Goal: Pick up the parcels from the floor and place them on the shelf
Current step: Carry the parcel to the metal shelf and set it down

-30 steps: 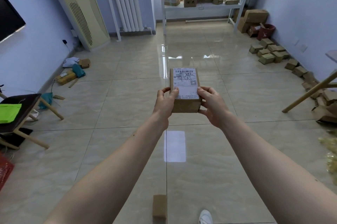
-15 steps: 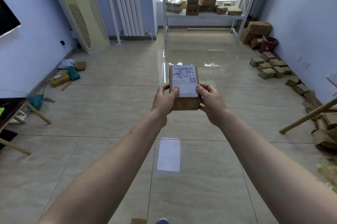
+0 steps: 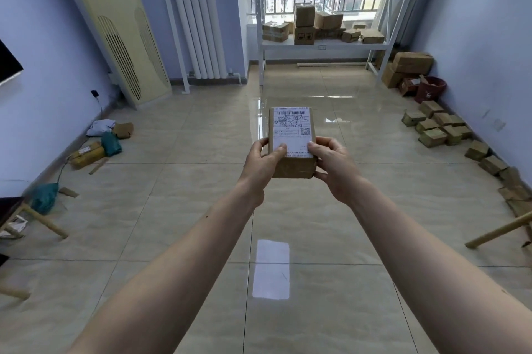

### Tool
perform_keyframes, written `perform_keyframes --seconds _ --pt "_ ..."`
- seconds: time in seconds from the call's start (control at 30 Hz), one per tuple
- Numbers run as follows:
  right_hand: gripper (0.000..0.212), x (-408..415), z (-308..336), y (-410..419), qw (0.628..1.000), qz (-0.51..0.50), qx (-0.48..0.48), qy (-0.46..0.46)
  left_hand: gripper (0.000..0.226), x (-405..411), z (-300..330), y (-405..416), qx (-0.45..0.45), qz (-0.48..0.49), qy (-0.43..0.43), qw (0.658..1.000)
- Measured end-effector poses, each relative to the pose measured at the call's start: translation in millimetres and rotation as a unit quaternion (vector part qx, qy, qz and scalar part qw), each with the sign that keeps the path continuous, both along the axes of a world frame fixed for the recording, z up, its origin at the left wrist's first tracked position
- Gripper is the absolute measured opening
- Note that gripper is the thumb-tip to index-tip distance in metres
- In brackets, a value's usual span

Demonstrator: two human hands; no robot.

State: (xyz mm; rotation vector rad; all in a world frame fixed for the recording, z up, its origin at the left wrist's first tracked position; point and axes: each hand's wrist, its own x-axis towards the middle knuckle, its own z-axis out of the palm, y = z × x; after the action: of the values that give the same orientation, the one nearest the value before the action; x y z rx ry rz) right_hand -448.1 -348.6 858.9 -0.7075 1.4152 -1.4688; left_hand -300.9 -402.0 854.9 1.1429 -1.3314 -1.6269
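head view: parcel, brown carton with white shipping label facing up, held out at arm's length over the tiled floor, clear of it. left hand grips the parcel's near left corner, thumb on the label edge, remaining fingers curled round the side. right hand grips the near right corner in mirror fashion, thumb on the label, other fingers wrapped beneath and behind. both hands equally close; neither leads. parcel's long axis runs away from the person, pointing straight toward the shelf. shelf stands beyond the parcel, well apart from it, against the window, its lower tier already bearing cartons. judged step: carrying toward the shelf; placement not yet begun. small boxes lie on the floor right of the parcel, along the wall.
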Motion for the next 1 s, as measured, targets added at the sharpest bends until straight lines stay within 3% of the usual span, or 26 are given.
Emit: perform_keyframes --seconds 0.2,0.37,1.0 --pt "0.036 -19 4 -69 1.000 -0.023 -0.002 -0.009 0.046 -23 4 -78 -0.014 -0.012 0.007 1.000" --pt "0.039 -42 2 -130 1.000 -0.031 0.002 -0.004 0.026 -49 -2 -139 -0.014 -0.024 0.010 1.000" --pt "0.040 -164 14 -402 1.000 -0.020 0.002 0.001 0.035 -172 5 -405 0.000 0.012 0.023 1.000"
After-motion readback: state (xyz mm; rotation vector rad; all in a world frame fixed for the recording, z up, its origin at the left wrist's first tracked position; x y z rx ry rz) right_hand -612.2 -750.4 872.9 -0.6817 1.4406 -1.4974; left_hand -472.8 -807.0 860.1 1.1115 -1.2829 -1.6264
